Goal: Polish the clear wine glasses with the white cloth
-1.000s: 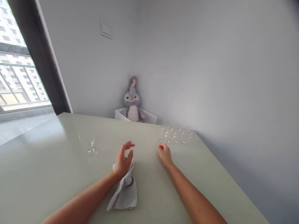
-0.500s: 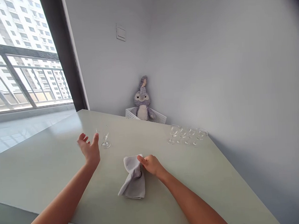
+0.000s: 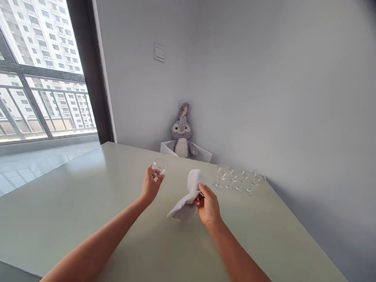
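Note:
In the middle of the head view, my left hand (image 3: pixel 152 183) is closed on a clear stemmed glass (image 3: pixel 160 164), thumb and fingers around its lower part. The bowl faces up; the stem and foot are largely hidden by the hand. My right hand (image 3: pixel 208 204) pinches a pale grey cloth (image 3: pixel 182 205) near its middle. One part of the cloth sticks up above the fingers and another hangs to the left, raised off the table. The cloth and the glass are apart.
Several clear stemmed glasses (image 3: pixel 222 172) stand close together at the table's right back edge, by the wall. A white perforated basket (image 3: pixel 204 156) holding a plush rabbit (image 3: pixel 181 137) sits beyond the pale table (image 3: pixel 123 227). A large window (image 3: pixel 42 89) is at the left.
My left hand has moved right and closed on the glass, which stood on the table beside it before. My right hand has lifted the cloth off the table and moved right. The camera has shifted slightly.

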### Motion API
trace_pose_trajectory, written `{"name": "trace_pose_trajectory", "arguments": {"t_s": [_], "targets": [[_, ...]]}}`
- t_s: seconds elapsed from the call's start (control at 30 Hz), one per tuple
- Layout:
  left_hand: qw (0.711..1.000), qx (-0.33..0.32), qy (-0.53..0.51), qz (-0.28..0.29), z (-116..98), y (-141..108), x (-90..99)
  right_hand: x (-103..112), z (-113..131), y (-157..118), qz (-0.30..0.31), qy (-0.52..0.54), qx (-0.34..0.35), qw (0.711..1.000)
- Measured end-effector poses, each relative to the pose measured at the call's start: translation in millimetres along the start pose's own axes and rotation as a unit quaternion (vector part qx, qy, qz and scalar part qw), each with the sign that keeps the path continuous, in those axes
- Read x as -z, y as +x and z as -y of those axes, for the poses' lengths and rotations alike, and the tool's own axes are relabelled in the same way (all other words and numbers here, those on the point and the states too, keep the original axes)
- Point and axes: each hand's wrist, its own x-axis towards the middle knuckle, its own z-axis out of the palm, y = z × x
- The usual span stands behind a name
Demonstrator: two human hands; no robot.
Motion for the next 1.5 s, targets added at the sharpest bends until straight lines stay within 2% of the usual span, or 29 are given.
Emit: {"name": "trace_pose_trajectory", "arguments": {"t_s": [0.13, 0.2, 0.4, 0.7, 0.83, 0.97, 1.03, 1.17, 1.27, 1.33, 1.4, 1.43, 1.47, 1.5], "targets": [[0.992, -0.110, 0.065, 0.005, -17, -19, -29.9, 0, 27, -12, 0.000, -0.119, 0.156, 0.981], [0.987, -0.138, 0.083, 0.001, -18, -29, -39.1, 0, 36, -17, 0.003, -0.148, 0.187, 0.971], [0.977, -0.170, 0.128, 0.000, -14, -47, -47.7, -5, 37, -17, 0.034, -0.105, 0.088, 0.990], [0.965, -0.185, 0.179, 0.041, -10, -51, -41.0, -17, 26, -27, 0.152, -0.202, 0.112, 0.961], [0.957, -0.205, 0.195, 0.062, -11, -54, -38.5, -14, 23, -24, 0.230, -0.195, 0.022, 0.953], [0.933, -0.280, 0.192, 0.115, -12, -57, -38.7, -8, 16, -16, 0.284, -0.149, -0.072, 0.944], [0.918, -0.311, 0.205, 0.134, -13, -56, -38.9, -5, 9, -10, 0.278, -0.134, -0.097, 0.946], [0.884, -0.356, 0.272, 0.131, -18, -50, -35.2, 0, -4, 2, 0.200, -0.093, -0.125, 0.967], [0.875, -0.363, 0.291, 0.130, -23, -43, -28.7, 4, -8, 9, 0.171, -0.041, -0.156, 0.972], [0.886, -0.338, 0.264, 0.174, -25, -37, -23.8, 8, -4, 10, 0.202, -0.044, -0.153, 0.966], [0.908, -0.274, 0.199, 0.248, -27, -31, -19.0, 14, 7, 10, 0.257, -0.087, -0.137, 0.953], [0.912, -0.230, 0.150, 0.305, -28, -29, -16.7, 17, 14, 9, 0.288, -0.115, -0.130, 0.942], [0.903, -0.183, 0.091, 0.378, -29, -27, -14.6, 21, 23, 8, 0.320, -0.140, -0.127, 0.928], [0.877, -0.137, 0.026, 0.459, -30, -26, -12.7, 25, 31, 7, 0.353, -0.160, -0.128, 0.913]]}}
